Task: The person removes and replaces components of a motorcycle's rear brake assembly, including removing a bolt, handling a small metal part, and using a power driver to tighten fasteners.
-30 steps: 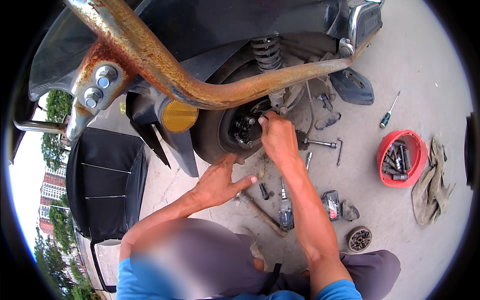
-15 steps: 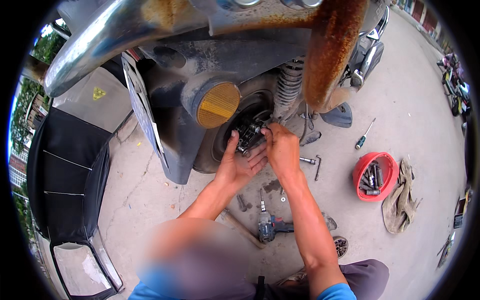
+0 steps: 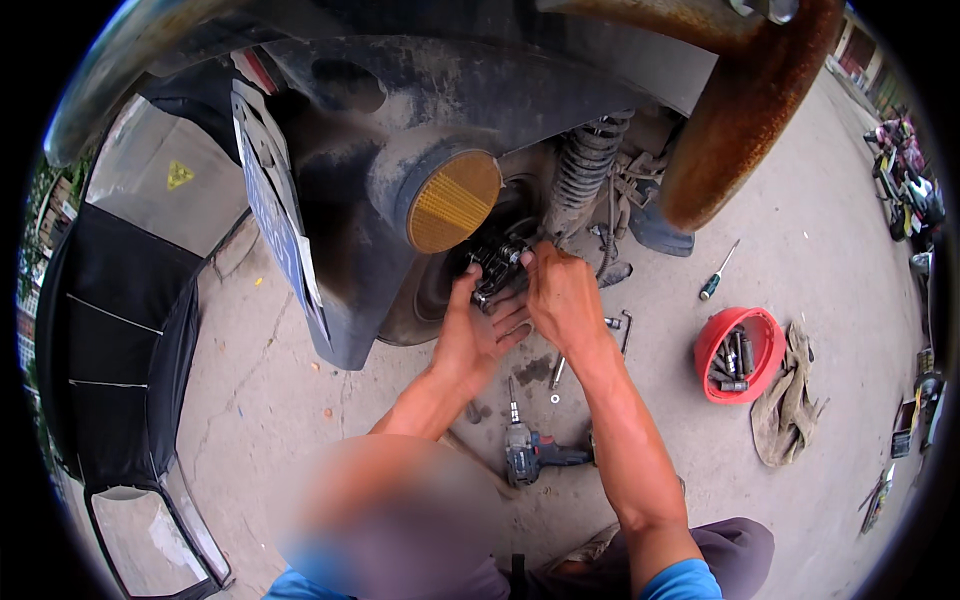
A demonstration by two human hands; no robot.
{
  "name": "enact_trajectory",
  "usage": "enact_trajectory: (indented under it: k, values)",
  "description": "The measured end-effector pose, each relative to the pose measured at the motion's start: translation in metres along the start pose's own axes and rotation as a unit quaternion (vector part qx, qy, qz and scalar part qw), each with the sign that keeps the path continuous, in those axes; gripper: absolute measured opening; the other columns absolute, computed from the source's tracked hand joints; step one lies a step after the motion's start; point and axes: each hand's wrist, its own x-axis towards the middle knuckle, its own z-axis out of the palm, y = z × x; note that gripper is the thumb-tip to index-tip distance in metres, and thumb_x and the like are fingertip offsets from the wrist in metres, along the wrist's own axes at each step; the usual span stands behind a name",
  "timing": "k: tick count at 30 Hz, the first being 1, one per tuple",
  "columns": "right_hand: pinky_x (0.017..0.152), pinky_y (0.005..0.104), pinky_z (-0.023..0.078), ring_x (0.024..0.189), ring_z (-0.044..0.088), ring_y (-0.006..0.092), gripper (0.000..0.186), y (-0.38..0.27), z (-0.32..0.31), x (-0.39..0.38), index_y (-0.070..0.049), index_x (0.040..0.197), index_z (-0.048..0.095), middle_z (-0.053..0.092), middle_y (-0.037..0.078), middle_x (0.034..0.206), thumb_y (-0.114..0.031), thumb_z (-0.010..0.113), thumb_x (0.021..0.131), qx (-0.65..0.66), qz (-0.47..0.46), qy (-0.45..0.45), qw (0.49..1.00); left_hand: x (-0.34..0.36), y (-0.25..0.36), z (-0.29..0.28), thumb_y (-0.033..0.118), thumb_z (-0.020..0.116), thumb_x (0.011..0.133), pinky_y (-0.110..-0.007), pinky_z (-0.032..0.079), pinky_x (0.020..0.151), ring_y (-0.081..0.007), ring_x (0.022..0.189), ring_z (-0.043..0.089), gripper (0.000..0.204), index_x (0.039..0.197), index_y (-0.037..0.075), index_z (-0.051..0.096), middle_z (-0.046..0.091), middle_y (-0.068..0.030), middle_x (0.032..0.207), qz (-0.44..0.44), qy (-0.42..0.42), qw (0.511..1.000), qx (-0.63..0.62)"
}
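A dark, greasy metal assembly (image 3: 495,260) sits at the hub of the vehicle's wheel (image 3: 410,305), below a round amber reflector (image 3: 455,202) and left of a coil-spring shock (image 3: 590,160). My left hand (image 3: 475,330) cups the assembly, thumb against its left side and fingers curved loosely underneath. My right hand (image 3: 560,300) pinches a small fitting at the assembly's right side; the fingertips partly hide it. On the concrete below lie a power drill (image 3: 525,450), a metal bar (image 3: 558,373) and a small washer (image 3: 554,399).
A rusty bumper tube (image 3: 740,130) overhangs at upper right. Right are a screwdriver (image 3: 718,272), a red helmet (image 3: 710,350) holding sockets and a dirty glove (image 3: 775,420). A black folded canopy (image 3: 115,340) stands left, near a bent plate (image 3: 270,200). Parked two-wheelers (image 3: 900,180) line the right edge.
My left hand has moved from the tire's lower edge up onto the hub assembly. My right hand stays at the assembly. The viewpoint has shifted, showing more of the amber reflector and the bent plate.
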Motion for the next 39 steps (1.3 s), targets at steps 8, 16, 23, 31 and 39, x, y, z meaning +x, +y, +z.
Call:
enact_trajectory:
  k: [8,16,23,31,39]
  values:
    - [0.064,0.0535,0.050,0.071,0.064,0.0495,0.033,0.009,0.000,0.011,0.005,0.084,0.065,0.064,0.031,0.072,-0.019,0.051,0.102,0.332,0.294,-0.103,0.890,-0.003,0.005,0.006,0.070,0.048,0.091,-0.045,0.040,0.107,-0.0263,0.122,0.055,0.081,0.134,0.002,0.051,0.059,-0.0143,0.128,0.000,-0.002,1.000,-0.011]
    - [0.065,0.0538,0.046,0.077,0.060,0.0529,0.028,-0.004,0.015,-0.012,0.004,0.085,0.058,0.062,0.032,0.074,-0.018,0.056,0.101,0.087,0.069,0.088,0.990,-0.014,0.005,-0.010,0.075,0.049,0.091,-0.046,0.034,0.111,-0.0295,0.132,0.048,0.090,0.138,-0.001,0.047,0.051,-0.0165,0.138,0.014,0.041,0.999,0.017]
    - [0.065,0.0532,0.047,0.075,0.061,0.0530,0.030,0.004,0.017,-0.001,0.004,0.085,0.057,0.062,0.032,0.073,-0.019,0.051,0.103,0.088,0.081,0.050,0.992,-0.013,0.000,-0.005,0.070,0.050,0.094,-0.044,0.038,0.110,-0.0279,0.126,0.053,0.081,0.132,-0.001,0.048,0.055,-0.0158,0.132,0.044,0.020,0.999,0.006]
    - [0.053,0.0440,0.045,0.056,0.063,0.0322,0.035,-0.002,0.022,-0.009,0.004,0.082,0.056,0.062,0.022,0.064,-0.023,0.052,0.104,0.040,0.042,0.107,0.993,-0.020,0.004,-0.017,0.070,0.044,0.096,-0.044,0.040,0.109,-0.0260,0.122,0.056,0.083,0.136,-0.004,0.046,0.057,-0.0150,0.131,0.042,0.013,0.999,0.031]
    - [0.052,0.0430,0.044,0.055,0.064,0.0292,0.029,0.007,0.018,0.005,0.004,0.090,0.056,0.062,0.021,0.064,-0.022,0.056,0.103,0.267,0.244,-0.008,0.932,-0.018,0.000,-0.018,0.064,0.040,0.100,-0.045,0.041,0.109,-0.0290,0.124,0.055,0.078,0.136,-0.005,0.046,0.057,-0.0181,0.131,0.059,0.010,0.998,0.020]
